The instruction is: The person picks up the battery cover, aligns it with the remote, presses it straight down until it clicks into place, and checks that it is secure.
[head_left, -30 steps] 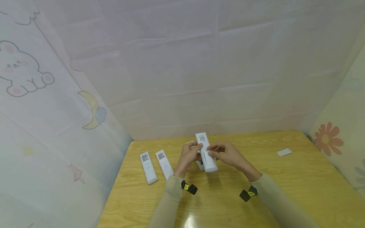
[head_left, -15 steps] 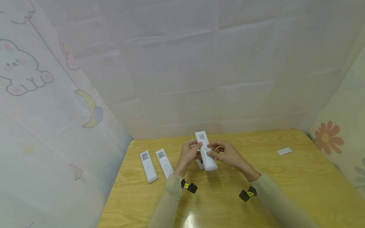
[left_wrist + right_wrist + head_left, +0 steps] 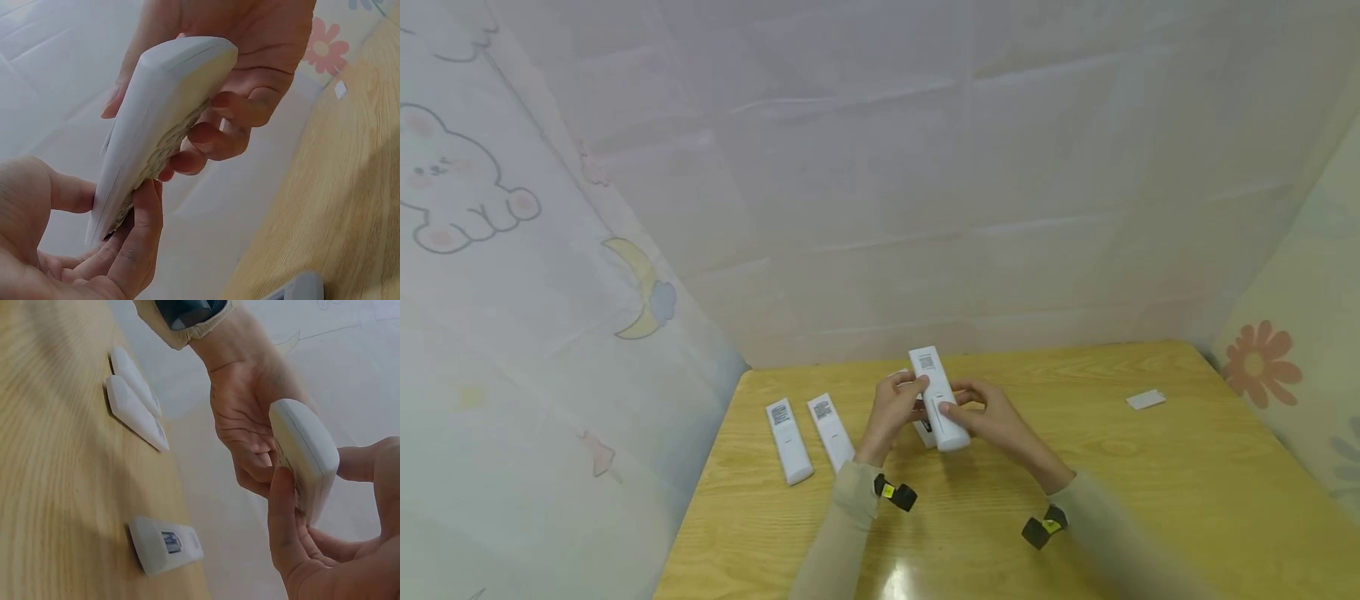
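Both hands hold a white remote control (image 3: pixel 938 400) above the table, its back with a printed code turned up. The left hand (image 3: pixel 895 411) grips the end with the code, thumb on the back; in the left wrist view its fingers curl under the button side. The right hand (image 3: pixel 996 417) grips the nearer end, its thumb on the battery cover and its fingers beneath, as the right wrist view shows. In that view another white remote (image 3: pixel 159 545) with a dark opening lies on the table, partly hidden behind the held one in the head view.
Two white remotes (image 3: pixel 789 442) (image 3: pixel 831 433) lie side by side on the wooden table (image 3: pixel 760 533), left of the hands. A small white cover (image 3: pixel 1146 400) lies far right. Patterned cloth walls (image 3: pixel 880 208) stand behind and at the sides.
The right hand has shifted slightly left and its fingers have moved from the upper side of the remote to around its edge. The held remote has moved slightly left.
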